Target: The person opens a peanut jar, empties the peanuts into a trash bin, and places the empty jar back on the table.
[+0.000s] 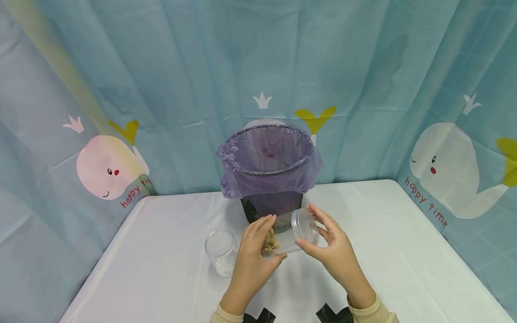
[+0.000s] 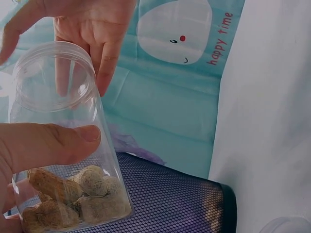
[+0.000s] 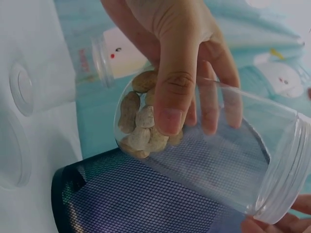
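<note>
A clear jar (image 1: 286,240) is tilted on its side in front of the mesh bin, held between both hands. Several unshelled peanuts (image 3: 141,121) are gathered at its base end. My left hand (image 1: 255,256) grips the jar near that end, thumb across one side and fingers round the other. At the ringed mouth end, my right hand (image 1: 333,244) spans the rim (image 2: 53,53) with thumb and fingertips on opposite sides. A second clear jar (image 1: 220,253) stands upright on the table, just left of the left hand.
Close behind the hands stands a black mesh waste bin (image 3: 146,194), lined with a purple bag (image 1: 266,181) folded over its rim. A round clear piece (image 3: 12,150) lies on the white table (image 1: 161,251). Printed blue curtains (image 1: 181,89) surround the table's back and sides.
</note>
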A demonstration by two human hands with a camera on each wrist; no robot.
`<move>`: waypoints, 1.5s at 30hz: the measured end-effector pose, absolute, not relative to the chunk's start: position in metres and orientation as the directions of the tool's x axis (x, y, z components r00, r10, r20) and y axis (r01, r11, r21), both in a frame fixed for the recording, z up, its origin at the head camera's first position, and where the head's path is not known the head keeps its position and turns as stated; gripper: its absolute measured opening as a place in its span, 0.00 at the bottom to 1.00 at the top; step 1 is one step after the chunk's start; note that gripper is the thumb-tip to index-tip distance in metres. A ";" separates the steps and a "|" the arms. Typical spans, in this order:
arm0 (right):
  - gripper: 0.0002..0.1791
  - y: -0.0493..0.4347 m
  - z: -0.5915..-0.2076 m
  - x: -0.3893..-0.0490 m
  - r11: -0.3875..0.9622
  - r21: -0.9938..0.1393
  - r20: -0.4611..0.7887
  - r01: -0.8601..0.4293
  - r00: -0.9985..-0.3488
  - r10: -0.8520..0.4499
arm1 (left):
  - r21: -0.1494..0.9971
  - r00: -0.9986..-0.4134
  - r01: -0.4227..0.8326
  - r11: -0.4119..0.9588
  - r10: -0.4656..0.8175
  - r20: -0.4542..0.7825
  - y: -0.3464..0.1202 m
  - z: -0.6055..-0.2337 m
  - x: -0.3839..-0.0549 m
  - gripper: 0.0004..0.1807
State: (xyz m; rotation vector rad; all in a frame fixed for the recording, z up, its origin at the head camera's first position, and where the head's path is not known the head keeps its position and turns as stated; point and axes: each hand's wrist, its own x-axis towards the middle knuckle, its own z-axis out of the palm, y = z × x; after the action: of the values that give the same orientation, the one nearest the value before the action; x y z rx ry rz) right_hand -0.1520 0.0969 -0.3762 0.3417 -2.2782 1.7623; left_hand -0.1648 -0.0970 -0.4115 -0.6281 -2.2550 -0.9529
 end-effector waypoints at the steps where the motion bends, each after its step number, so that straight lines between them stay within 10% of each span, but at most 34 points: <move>1: 0.42 0.097 -0.376 -0.152 0.252 -0.912 0.326 -0.323 -0.945 -0.030 | 0.468 -0.705 0.620 0.630 0.185 0.684 -0.097 -0.412 -0.165 0.53; 45: 0.41 0.098 -0.373 -0.153 0.257 -0.940 0.227 -0.223 -0.974 -0.012 | 0.426 -0.681 0.637 0.643 0.209 0.702 -0.096 -0.412 -0.163 0.54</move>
State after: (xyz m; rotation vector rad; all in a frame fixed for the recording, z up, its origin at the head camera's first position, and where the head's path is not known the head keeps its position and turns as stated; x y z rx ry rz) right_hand -0.1531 0.0978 -0.3731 0.2223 -2.3474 1.8014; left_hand -0.1633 -0.0959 -0.4116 -0.6555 -2.2436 -0.9011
